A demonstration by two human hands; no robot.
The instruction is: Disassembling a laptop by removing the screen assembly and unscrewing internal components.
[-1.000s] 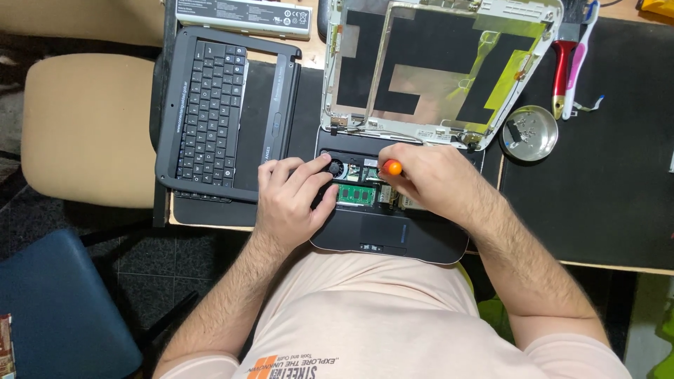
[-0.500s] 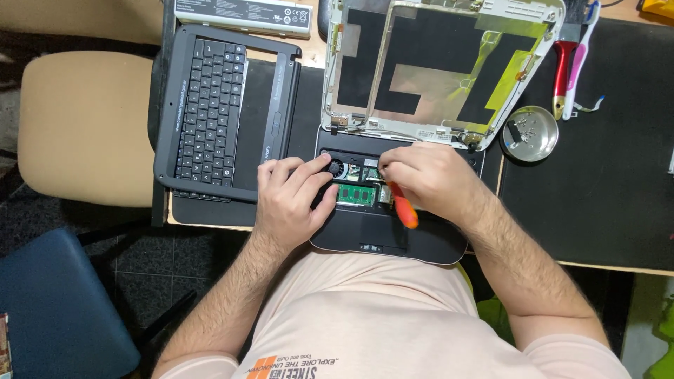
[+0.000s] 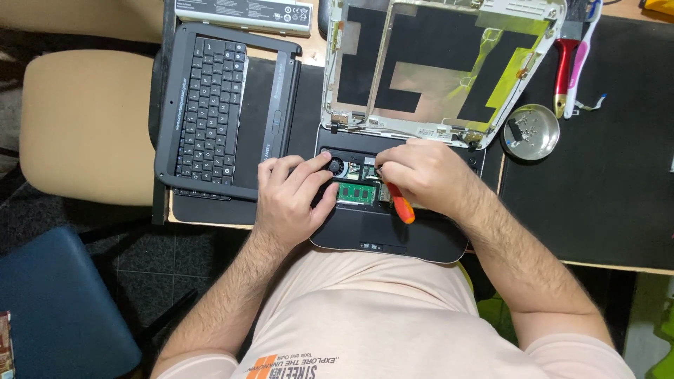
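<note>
A beige chair (image 3: pixel 88 126) stands far left, beside the table (image 3: pixel 632 263). Next lies a detached keyboard frame (image 3: pixel 225 112). The left hand (image 3: pixel 291 200) rests flat with fingers loosely spread on the opened laptop base (image 3: pixel 390 238), fingertips at its fan. The right hand (image 3: pixel 421 175) pinches an orange screwdriver (image 3: pixel 400 207), tip down over the board. Behind stands the stripped lid (image 3: pixel 442 63); farther right, a small metal dish (image 3: pixel 531 132) and a red-handled tool (image 3: pixel 564 67).

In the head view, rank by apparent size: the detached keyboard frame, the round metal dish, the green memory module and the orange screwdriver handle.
1. Keyboard frame, by far the largest.
2. Round metal dish.
3. Green memory module.
4. Orange screwdriver handle; partly hidden by the right hand, so 3 and 4 are uncertain.
</note>
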